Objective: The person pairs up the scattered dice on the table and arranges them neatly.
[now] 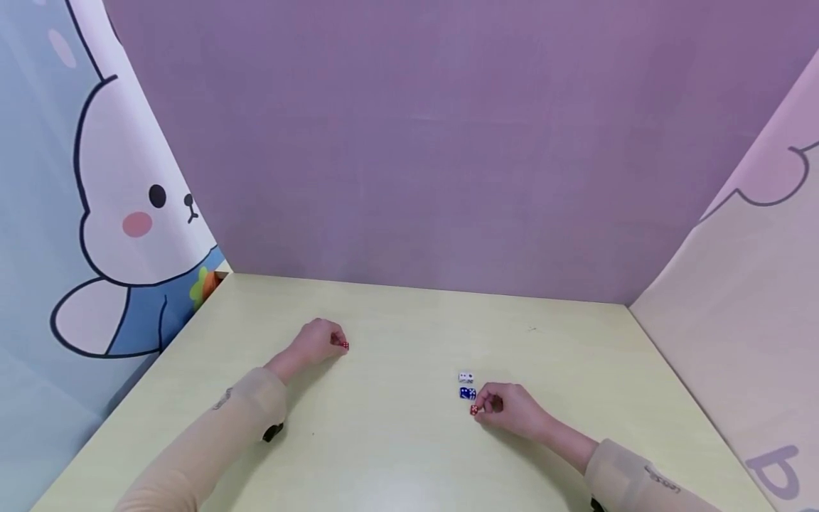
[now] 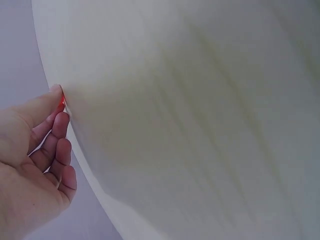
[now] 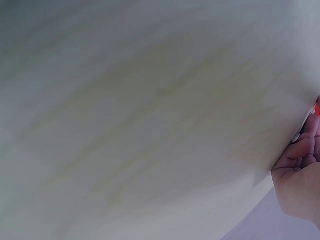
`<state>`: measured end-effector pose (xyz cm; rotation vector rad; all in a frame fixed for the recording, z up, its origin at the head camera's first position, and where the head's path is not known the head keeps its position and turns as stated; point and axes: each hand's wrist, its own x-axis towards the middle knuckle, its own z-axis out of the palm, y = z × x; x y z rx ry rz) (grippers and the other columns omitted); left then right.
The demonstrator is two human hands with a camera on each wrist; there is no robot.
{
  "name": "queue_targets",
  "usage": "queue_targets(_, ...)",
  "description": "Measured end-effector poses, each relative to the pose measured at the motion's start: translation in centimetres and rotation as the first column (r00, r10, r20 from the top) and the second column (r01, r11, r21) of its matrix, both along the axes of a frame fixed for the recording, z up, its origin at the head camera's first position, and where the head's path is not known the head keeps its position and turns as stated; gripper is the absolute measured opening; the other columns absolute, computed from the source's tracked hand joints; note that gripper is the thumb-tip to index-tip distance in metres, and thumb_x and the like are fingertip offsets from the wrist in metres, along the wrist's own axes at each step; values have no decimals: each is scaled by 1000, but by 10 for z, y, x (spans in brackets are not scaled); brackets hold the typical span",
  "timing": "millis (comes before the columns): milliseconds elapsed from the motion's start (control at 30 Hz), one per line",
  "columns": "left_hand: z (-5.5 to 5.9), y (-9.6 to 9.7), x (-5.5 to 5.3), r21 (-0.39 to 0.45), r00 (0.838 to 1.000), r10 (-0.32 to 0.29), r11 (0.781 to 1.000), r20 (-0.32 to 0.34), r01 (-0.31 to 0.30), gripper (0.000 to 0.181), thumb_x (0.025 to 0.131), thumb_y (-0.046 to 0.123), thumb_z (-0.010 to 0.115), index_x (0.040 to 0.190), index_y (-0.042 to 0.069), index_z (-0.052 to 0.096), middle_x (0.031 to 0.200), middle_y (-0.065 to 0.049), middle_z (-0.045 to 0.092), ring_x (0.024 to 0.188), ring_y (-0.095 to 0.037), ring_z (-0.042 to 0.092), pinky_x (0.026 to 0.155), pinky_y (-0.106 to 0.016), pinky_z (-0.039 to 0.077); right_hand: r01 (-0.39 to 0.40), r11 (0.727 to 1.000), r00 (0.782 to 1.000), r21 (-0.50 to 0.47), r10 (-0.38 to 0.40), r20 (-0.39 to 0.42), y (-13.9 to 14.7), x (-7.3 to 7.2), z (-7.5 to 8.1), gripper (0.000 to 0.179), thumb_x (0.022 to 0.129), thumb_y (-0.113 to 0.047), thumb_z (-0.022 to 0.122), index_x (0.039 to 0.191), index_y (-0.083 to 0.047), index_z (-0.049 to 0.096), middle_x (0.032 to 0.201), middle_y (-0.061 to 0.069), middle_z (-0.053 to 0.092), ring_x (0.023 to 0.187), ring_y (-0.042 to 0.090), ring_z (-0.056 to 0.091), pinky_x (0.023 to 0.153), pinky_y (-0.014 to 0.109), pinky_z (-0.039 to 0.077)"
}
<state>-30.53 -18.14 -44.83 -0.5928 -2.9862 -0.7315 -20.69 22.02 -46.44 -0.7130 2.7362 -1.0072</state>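
On the left side of the table, my left hand (image 1: 320, 343) pinches a small red die (image 1: 345, 345) between thumb and fingertips. In the left wrist view a bit of that red die (image 2: 62, 104) shows between the thumb and index finger, the other fingers being loosely curled. My right hand (image 1: 512, 409) pinches a second red die (image 1: 474, 409) low over the table, right of centre. Just beyond it lie blue dice (image 1: 468, 393), and white dice (image 1: 466, 377) form a row behind those. In the right wrist view the red die (image 3: 317, 109) is mostly cut off by the frame edge.
The pale yellow table (image 1: 397, 455) reaches back to a purple panel (image 1: 435, 156). A printed cloth with a cartoon animal (image 1: 147, 213) hangs at the left, and a pale cloth (image 1: 736, 320) borders the right side.
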Motion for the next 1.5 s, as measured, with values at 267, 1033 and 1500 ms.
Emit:
queue_targets(267, -5, 23, -1, -48, 1000, 25, 999, -10, -26, 11, 76, 20, 78, 78, 14, 69, 73, 7, 64, 69, -9, 55, 75, -35, 46, 5, 1000, 1000, 10, -5, -9, -1, 1, 1, 14, 77, -13, 75, 85, -16, 64, 71, -9, 55, 64, 2, 46, 57, 18, 42)
queue_targets(1033, 0, 85, 32, 25, 998, 56, 998, 37, -57, 14, 73, 18, 81, 75, 14, 68, 70, 7, 62, 67, -10, 54, 71, -33, 46, -3, 1000, 1000, -4, 2, -5, 1, 0, -1, 15, 77, -13, 76, 85, -17, 64, 71, -9, 56, 63, 2, 46, 57, 18, 41)
queue_targets(1500, 0, 118, 63, 95, 995, -79, 993, 62, 73, 11, 73, 13, 79, 74, 13, 69, 68, 8, 60, 65, -8, 50, 67, -28, 43, -11, 1000, 1000, -10, 11, -5, 1, -1, 0, 15, 76, -11, 75, 85, -15, 64, 72, -8, 56, 64, 2, 46, 57, 18, 42)
